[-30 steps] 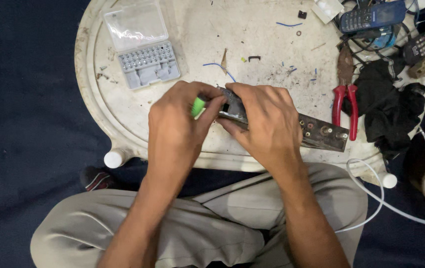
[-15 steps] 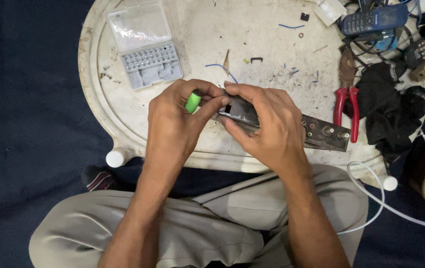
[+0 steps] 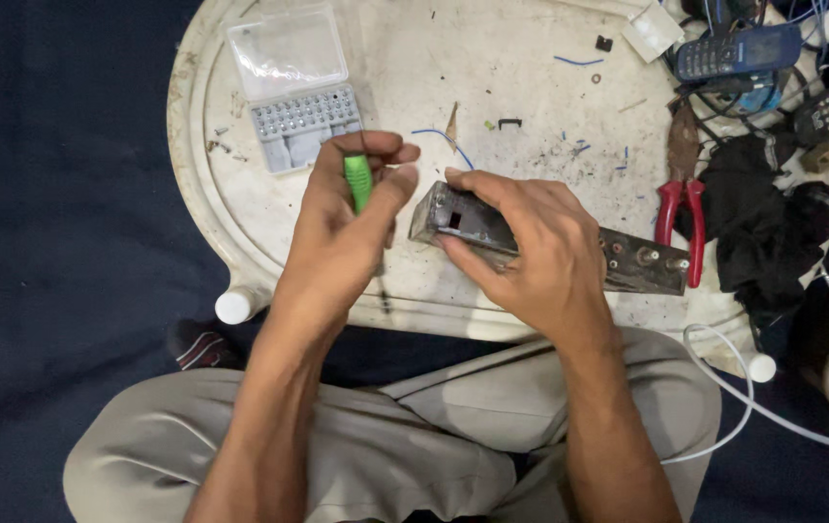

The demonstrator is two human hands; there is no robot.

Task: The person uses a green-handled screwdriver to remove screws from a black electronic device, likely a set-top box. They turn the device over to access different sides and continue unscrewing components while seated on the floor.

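Left hand [image 3: 342,228] now off metal box [image 3: 477,221]

On the tray-like table [image 3: 240,194] the left hand [image 3: 342,232] sits just left of the metal box [image 3: 540,242], a screwdriver [image 3: 358,180] upright in its fist. The right hand [image 3: 531,252] lies over the box's middle, the box's end poking out towards the left hand. Behind the left hand, the open bit case [image 3: 296,87] rests near the table's far left. Right of the box lie the pliers [image 3: 681,203], touching its end. Farther back right sits a phone [image 3: 736,50], cloth [image 3: 758,223] just right of the pliers.
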